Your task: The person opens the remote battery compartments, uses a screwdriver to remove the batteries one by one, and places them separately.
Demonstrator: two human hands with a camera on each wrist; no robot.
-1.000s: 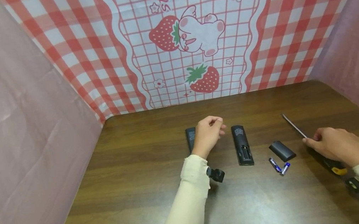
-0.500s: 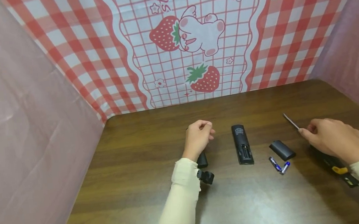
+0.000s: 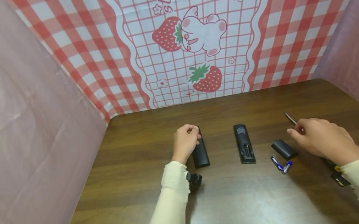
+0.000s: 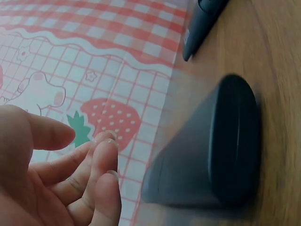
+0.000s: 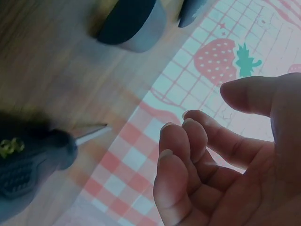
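Note:
My left hand [image 3: 185, 141] is over a black remote control [image 3: 201, 154], hiding part of it. In the left wrist view its fingers curl loosely with nothing between them, beside the remote's rounded end [image 4: 235, 146]. Above a screwdriver [image 3: 290, 118] hovers my right hand [image 3: 327, 141], covering much of its handle. The right wrist view shows that hand's fingers loosely bent and holding nothing, apart from the dark screwdriver handle [image 5: 28, 165]. Between the hands lies a second remote [image 3: 244, 143] with its battery compartment uncovered.
A curved black cover [image 3: 284, 149] lies right of the second remote. Two blue-and-silver batteries, one [image 3: 276, 163] angled against the other [image 3: 287, 167], lie just in front of it. A checked strawberry cloth [image 3: 175, 69] hangs behind the wooden table [image 3: 134, 187].
My left hand has moved left and slightly nearer, uncovering more of the first remote. My right hand has shifted left and away, over the screwdriver, which stays on the table.

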